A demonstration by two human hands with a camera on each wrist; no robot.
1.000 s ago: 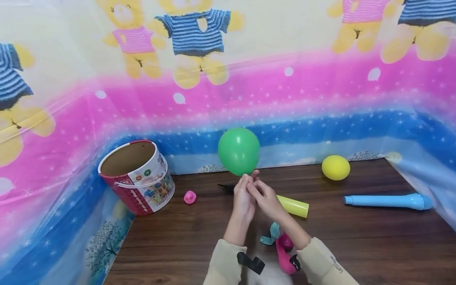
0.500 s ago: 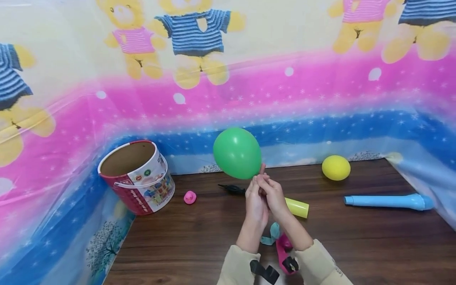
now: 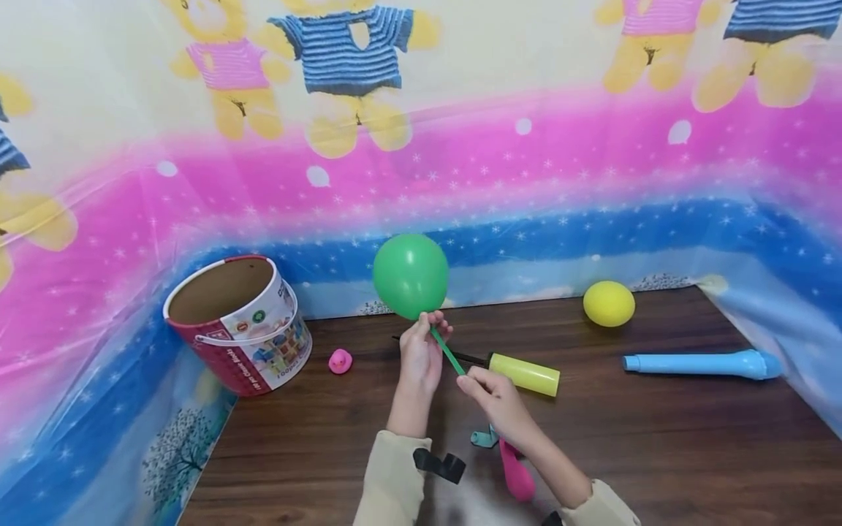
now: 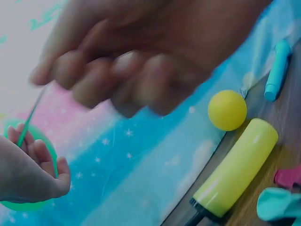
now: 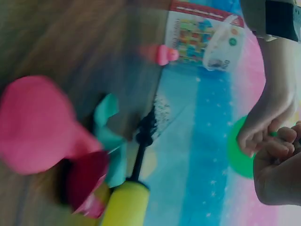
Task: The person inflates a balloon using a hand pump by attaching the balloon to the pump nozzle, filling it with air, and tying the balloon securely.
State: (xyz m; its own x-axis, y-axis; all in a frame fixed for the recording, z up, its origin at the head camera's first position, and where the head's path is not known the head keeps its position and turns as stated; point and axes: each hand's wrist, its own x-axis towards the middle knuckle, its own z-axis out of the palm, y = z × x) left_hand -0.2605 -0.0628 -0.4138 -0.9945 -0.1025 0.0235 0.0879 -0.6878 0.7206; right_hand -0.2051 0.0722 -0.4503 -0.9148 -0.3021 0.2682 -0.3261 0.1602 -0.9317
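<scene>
An inflated green balloon (image 3: 411, 276) stands above the table, its knob of air upward in the head view. My left hand (image 3: 421, 354) pinches it at the base, where the neck begins. My right hand (image 3: 501, 402) grips the far end of the neck, which is stretched into a thin green strip (image 3: 447, 351) between both hands. Behind the right hand lies a yellow balloon pump (image 3: 526, 374) with a black rod. Below that hand are a limp pink balloon (image 3: 517, 475) and a limp teal balloon (image 3: 484, 438), both partly hidden by the arm.
A block bucket (image 3: 240, 321) with a white handle stands at the left, a pink toy duck (image 3: 340, 361) beside it. On the right lie a yellow ball-like object (image 3: 609, 304) and a light-blue stick-shaped object (image 3: 700, 364). A printed cloth (image 3: 526, 175) hangs behind the table.
Both hands were together at the balloon's base. Now the right hand has drawn away down and right, stretching the neck. The left hand and balloon have moved left; the head view has shifted slightly.
</scene>
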